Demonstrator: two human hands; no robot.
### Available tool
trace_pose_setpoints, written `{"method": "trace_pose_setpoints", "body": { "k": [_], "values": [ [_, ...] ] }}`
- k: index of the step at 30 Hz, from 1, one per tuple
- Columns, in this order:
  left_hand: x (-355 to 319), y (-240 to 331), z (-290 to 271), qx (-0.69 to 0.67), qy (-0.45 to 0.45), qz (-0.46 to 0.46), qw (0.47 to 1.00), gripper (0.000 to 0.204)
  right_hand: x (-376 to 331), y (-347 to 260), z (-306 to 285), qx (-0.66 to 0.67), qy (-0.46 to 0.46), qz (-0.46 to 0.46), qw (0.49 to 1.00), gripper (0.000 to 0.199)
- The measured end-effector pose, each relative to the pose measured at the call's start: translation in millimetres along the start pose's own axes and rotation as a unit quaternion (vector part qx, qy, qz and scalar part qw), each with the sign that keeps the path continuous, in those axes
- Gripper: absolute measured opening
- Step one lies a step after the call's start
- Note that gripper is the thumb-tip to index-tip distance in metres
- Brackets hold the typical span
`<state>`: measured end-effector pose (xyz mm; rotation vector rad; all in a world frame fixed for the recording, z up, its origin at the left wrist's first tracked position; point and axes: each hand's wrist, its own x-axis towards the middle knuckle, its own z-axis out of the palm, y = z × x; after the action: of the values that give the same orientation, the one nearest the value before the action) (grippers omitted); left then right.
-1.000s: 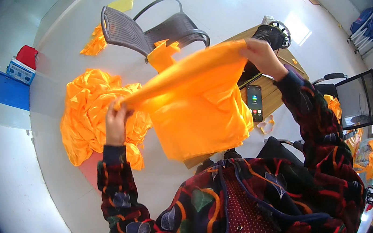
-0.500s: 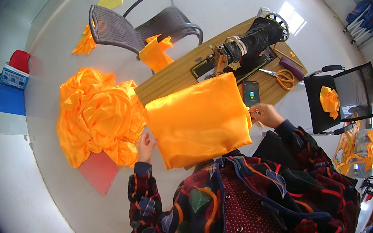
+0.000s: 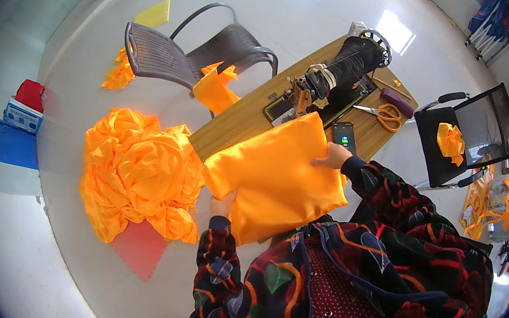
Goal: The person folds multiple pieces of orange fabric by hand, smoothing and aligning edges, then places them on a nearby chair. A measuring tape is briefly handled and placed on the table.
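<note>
A smooth rectangle of shiny orange cloth [image 3: 280,184], apparently folded, spans from the front edge of the wooden sewing table over my lap. My left hand [image 3: 223,205] grips its left edge, the thumb lying on top and the other fingers hidden. At the upper right edge my right hand [image 3: 331,156] is closed on the same cloth, thumb above and fingers underneath. Just beyond my right hand lies a phone [image 3: 344,137] on the table. Behind the cloth stands a black sewing machine [image 3: 348,63]. Orange-handled scissors [image 3: 389,118] rest to the right.
A big heap of orange cloth [image 3: 140,167] is at the left, over a red sheet [image 3: 141,251]. A brown chair [image 3: 224,47] stands past the wooden table [image 3: 231,126]. On the tabletop's right lies a purple object [image 3: 397,101]. A black chair [image 3: 442,147] is at the right.
Both hands have come inward onto the cloth: the left from beside its edge, the right from near the phone. The cloth's surface is now tilted and dented by the grip.
</note>
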<state>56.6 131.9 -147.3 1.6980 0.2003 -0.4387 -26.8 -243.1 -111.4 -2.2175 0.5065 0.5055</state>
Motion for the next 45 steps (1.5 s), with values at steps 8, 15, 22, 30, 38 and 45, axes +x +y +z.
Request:
{"method": "trace_pose_setpoints", "body": {
  "k": [8, 15, 22, 30, 38, 45],
  "values": [
    [-7.2, -12.9, -8.2, 0.046, -0.016, -0.001, 0.999, 0.041, 2.4, 15.5, 31.0, -0.053, -0.035, 0.007, 0.998, 0.051],
    [3.7, -42.8, -17.7, -0.012, -0.094, -0.107, 0.99, 0.041, -9.3, 29.8, 54.4, 0.109, 0.012, -0.028, 0.994, 0.03],
    [-24.1, -14.1, -6.8, -0.156, -0.095, -0.1, 0.978, 0.037, -16.8, 26.9, 58.8, 0.262, 0.033, -0.013, 0.964, 0.029],
    [-15.0, 1.6, -5.5, 0.269, 0.145, 0.012, 0.952, 0.061, -42.1, -5.5, 42.3, 0.374, 0.014, -0.035, 0.927, 0.025],
    [5.9, 78.8, 53.3, 0.324, -0.197, 0.368, 0.849, 0.09, -82.9, -56.1, 44.2, 0.228, 0.006, -0.236, 0.945, 0.026],
    [11.5, 122.0, 79.1, 0.467, -0.404, 0.342, 0.709, 0.09, -132.9, -104.0, 27.7, -0.089, 0.008, -0.372, 0.924, 0.022]
  ]
}}
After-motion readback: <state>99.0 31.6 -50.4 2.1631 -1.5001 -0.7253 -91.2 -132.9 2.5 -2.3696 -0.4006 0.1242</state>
